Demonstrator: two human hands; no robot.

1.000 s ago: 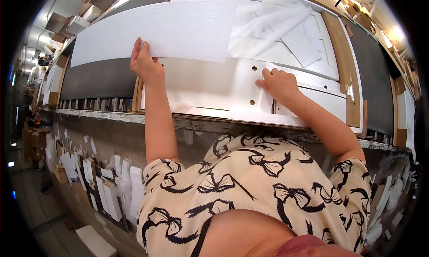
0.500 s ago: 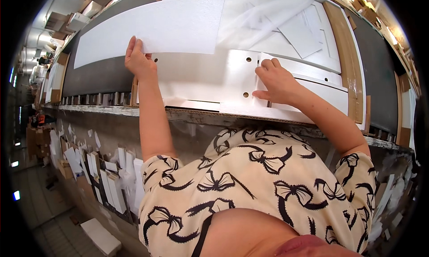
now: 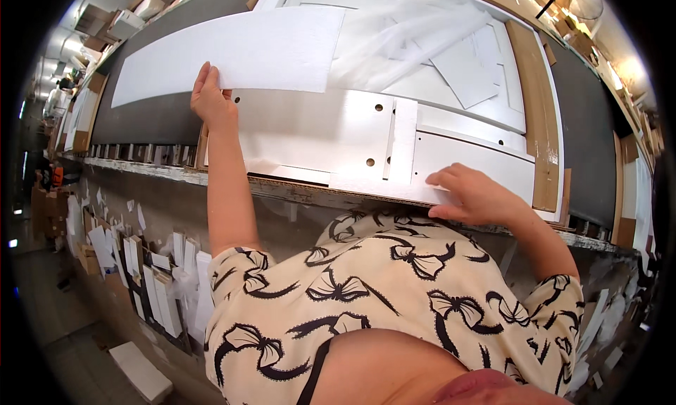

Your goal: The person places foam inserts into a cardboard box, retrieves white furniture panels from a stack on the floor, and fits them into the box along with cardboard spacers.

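My left hand [image 3: 214, 99] pinches the lower edge of a long white foam sheet [image 3: 232, 49], which is held over the left part of an opened carton [image 3: 533, 109]. Inside the carton lies a white panel [image 3: 303, 127] with round dark holes. A narrow white strip [image 3: 404, 141] stands crosswise at the panel's right end, beside a smaller white board [image 3: 472, 162]. Over the carton's front edge, my right hand [image 3: 472, 197] is open, fingers apart and holding nothing. The board lies just beyond its fingertips.
Crumpled translucent wrapping [image 3: 394, 49] and a thin white sheet [image 3: 465, 71] lie on the far panels. Dark conveyor belt [image 3: 151, 120] runs left and right of the carton. Below on the left, white offcuts [image 3: 165, 303] stand upright. Stacked cardboard boxes [image 3: 53, 211] are farther left.
My right hand has let go of the white strip and drawn back toward the carton's front edge, with its fingers spread. My left hand still holds the foam sheet, which has shifted slightly.
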